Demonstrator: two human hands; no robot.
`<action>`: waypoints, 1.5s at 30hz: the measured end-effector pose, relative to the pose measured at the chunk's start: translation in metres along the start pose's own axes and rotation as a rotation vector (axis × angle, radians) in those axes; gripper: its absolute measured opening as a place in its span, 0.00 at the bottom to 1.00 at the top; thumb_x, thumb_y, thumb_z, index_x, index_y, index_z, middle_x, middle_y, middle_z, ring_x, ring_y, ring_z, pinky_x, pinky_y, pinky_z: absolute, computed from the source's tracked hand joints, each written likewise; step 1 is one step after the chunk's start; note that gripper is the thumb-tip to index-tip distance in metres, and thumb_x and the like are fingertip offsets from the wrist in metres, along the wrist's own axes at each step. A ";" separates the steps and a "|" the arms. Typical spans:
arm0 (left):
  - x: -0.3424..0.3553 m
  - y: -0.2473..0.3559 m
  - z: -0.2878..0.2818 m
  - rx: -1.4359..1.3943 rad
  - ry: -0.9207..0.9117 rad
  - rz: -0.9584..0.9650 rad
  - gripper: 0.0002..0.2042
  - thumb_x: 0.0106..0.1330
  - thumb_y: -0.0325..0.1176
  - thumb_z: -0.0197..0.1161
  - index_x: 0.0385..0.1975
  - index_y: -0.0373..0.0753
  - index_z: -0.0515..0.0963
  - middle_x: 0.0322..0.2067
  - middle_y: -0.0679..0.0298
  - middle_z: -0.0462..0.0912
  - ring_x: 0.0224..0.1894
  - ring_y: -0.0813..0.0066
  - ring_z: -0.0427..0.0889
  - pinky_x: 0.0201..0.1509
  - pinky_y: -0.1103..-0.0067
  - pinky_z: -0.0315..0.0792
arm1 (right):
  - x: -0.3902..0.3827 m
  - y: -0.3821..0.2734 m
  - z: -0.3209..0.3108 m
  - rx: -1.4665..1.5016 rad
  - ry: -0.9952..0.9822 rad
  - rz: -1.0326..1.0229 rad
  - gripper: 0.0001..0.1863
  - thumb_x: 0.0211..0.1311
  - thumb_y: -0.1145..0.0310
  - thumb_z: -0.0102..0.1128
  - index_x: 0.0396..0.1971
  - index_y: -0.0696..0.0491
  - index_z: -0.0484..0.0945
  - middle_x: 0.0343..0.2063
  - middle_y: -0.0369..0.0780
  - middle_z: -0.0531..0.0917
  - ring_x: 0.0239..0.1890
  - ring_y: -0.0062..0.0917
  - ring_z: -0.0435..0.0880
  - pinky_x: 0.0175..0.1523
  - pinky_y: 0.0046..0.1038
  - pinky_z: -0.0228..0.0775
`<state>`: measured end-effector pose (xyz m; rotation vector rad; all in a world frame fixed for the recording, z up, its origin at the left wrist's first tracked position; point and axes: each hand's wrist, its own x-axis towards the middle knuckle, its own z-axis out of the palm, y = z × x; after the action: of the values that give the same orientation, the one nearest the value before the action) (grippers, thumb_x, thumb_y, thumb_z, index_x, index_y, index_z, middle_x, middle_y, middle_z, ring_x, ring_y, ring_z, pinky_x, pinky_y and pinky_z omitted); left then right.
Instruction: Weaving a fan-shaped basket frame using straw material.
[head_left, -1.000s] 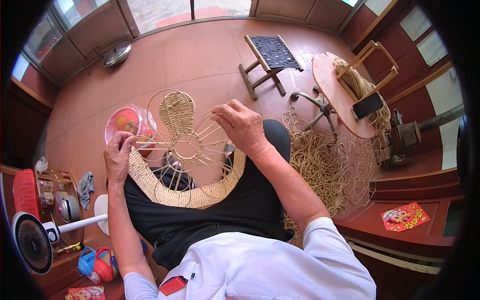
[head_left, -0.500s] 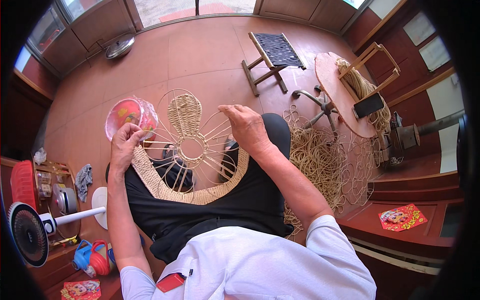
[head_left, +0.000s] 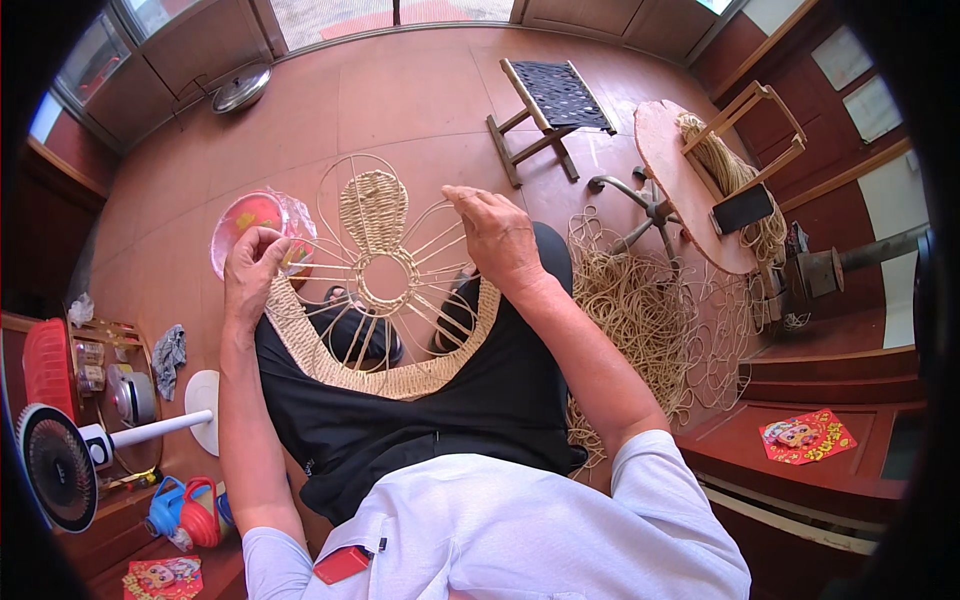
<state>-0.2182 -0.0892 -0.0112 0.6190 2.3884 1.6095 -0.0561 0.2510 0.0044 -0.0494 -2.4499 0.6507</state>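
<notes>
A round wire frame (head_left: 386,283) rests on my lap, with wire spokes running out from a cord-wrapped centre ring. Tan cord weaving covers one petal (head_left: 374,212) on the far side and a broad curved band (head_left: 400,382) along the near edge. Other wire loops between them are bare. At the left rim, my left hand (head_left: 250,278) is closed with thumb and forefinger pinching the frame. My right hand (head_left: 496,240) is by the right-hand loops, fingers bent and thumb tip against forefinger. What that pinch holds, perhaps thin cord or wire, is too small to make out.
Loose tan cord (head_left: 635,335) lies heaped on the floor at my right. Beyond it stand a round board on a wheeled base (head_left: 665,170) and a folding stool (head_left: 555,95). A pink basin (head_left: 245,218) is past my left hand; a white fan (head_left: 60,468) stands lower left.
The frame has shifted slightly upward in view with both hands. My right hand has risen a little; my left still pinches the left rim.
</notes>
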 end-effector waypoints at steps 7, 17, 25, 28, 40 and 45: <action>0.002 -0.027 -0.030 -0.417 0.365 0.008 0.08 0.78 0.37 0.66 0.44 0.40 0.86 0.34 0.71 0.85 0.35 0.88 0.79 0.42 0.86 0.75 | -0.077 0.082 -0.052 -0.028 0.324 0.201 0.10 0.70 0.62 0.70 0.32 0.54 0.86 0.34 0.41 0.88 0.35 0.35 0.86 0.44 0.37 0.75; 0.023 -0.051 -0.066 -0.576 0.395 -0.157 0.13 0.79 0.40 0.66 0.47 0.35 0.85 0.36 0.66 0.86 0.35 0.81 0.80 0.42 0.84 0.76 | -0.500 0.256 -0.066 -0.214 -0.092 1.594 0.09 0.66 0.71 0.58 0.38 0.54 0.87 0.28 0.37 0.86 0.25 0.22 0.80 0.29 0.29 0.72; 0.048 -0.052 -0.079 -0.546 0.328 -0.187 0.13 0.78 0.41 0.67 0.47 0.36 0.85 0.37 0.65 0.86 0.35 0.80 0.79 0.42 0.83 0.76 | -0.593 0.213 -0.013 -0.116 0.404 1.616 0.14 0.65 0.76 0.59 0.49 0.57 0.85 0.28 0.37 0.85 0.21 0.21 0.81 0.24 0.24 0.72; 0.049 -0.044 -0.074 -0.514 0.286 -0.163 0.14 0.78 0.42 0.67 0.48 0.36 0.85 0.37 0.66 0.86 0.35 0.80 0.78 0.43 0.83 0.75 | -0.562 0.211 -0.026 0.381 0.796 1.833 0.10 0.69 0.72 0.61 0.47 0.58 0.78 0.25 0.37 0.80 0.21 0.22 0.80 0.22 0.22 0.70; 0.001 0.043 -0.011 -0.173 0.510 0.056 0.15 0.80 0.42 0.64 0.48 0.35 0.84 0.36 0.66 0.84 0.38 0.80 0.79 0.45 0.81 0.74 | -0.433 0.212 -0.078 1.156 1.082 1.647 0.09 0.82 0.65 0.56 0.48 0.55 0.78 0.33 0.37 0.84 0.30 0.19 0.80 0.31 0.21 0.75; -0.091 0.122 0.133 -0.062 -0.101 0.245 0.28 0.84 0.54 0.50 0.62 0.32 0.77 0.50 0.57 0.85 0.52 0.70 0.84 0.60 0.73 0.75 | -0.260 0.078 -0.100 1.433 0.646 1.040 0.11 0.83 0.61 0.54 0.46 0.53 0.78 0.36 0.41 0.87 0.32 0.20 0.84 0.37 0.22 0.79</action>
<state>-0.0572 0.0213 0.0429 0.9892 2.2532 1.6921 0.2044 0.3167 -0.1026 -0.8009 -0.7850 2.1918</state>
